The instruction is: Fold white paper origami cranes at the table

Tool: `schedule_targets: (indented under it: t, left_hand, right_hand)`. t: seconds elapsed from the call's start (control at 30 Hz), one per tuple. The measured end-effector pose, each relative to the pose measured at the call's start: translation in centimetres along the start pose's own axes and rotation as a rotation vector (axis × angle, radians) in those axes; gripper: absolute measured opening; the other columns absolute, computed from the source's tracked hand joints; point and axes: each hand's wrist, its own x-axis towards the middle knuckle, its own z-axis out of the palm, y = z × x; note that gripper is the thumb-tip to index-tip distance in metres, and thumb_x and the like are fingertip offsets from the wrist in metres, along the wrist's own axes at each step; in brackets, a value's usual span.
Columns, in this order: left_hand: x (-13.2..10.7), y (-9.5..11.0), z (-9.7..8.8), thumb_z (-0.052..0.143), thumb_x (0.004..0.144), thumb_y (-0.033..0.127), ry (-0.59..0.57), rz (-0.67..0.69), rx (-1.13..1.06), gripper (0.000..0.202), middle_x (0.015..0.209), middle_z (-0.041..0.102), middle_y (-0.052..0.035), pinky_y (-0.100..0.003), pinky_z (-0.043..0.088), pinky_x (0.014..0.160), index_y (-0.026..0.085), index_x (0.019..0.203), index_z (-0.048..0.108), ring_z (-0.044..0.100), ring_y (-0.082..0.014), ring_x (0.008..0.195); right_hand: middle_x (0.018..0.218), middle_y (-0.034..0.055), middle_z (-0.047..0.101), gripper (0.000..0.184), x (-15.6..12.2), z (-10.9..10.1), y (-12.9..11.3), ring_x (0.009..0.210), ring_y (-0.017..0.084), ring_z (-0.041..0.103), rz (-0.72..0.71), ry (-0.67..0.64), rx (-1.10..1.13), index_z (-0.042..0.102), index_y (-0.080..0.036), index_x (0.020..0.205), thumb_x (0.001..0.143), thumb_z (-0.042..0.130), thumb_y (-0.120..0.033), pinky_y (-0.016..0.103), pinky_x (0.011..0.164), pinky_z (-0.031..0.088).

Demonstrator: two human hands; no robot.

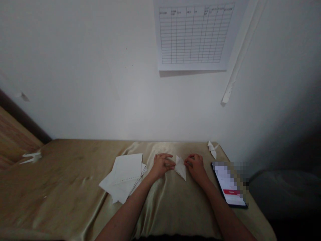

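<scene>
A small folded white paper piece [180,166], pointed like a kite, lies on the golden satin cloth [165,207] between my two hands. My left hand [162,165] pinches its left corner with curled fingers. On the other side, my right hand [195,165] grips the right corner, fingers closed. Both forearms reach in from the bottom edge of the view.
A stack of white sheets [124,177] lies left of my left hand. A phone [229,187] with a lit screen rests at the right table edge. A folded paper crane [212,148] sits near the wall, another paper shape [31,157] far left. A printed table sheet [194,35] hangs on the wall.
</scene>
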Motion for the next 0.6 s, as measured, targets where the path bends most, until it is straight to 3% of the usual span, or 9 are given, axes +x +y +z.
schedule_targets:
  t: [0.2,0.6]
  left_hand:
    - [0.0,0.1,-0.1,0.082,0.07,0.043,-0.008,-0.008,-0.048,0.021,0.127,0.068,-0.0014,-0.052,0.024,0.115,0.031,0.087,0.08,0.053,-0.0292,0.125]
    - [-0.1,1.1,-0.1,0.083,0.07,0.038,0.017,-0.084,-0.011,0.012,0.122,0.07,0.0001,-0.054,0.022,0.117,0.031,0.079,0.08,0.052,-0.0294,0.126]
  right_hand:
    - [0.11,0.0098,0.059,0.012,-0.1,-0.3,-0.4,0.114,0.027,0.044,0.019,-0.016,-0.018,0.074,-0.024,0.088,0.086,0.063,-0.025,0.04,0.101,0.038]
    - [0.112,0.0078,0.057,0.008,-0.2,-0.4,-0.8,0.115,0.026,0.044,-0.019,-0.06,0.031,0.074,-0.027,0.086,0.084,0.067,-0.027,0.042,0.104,0.037]
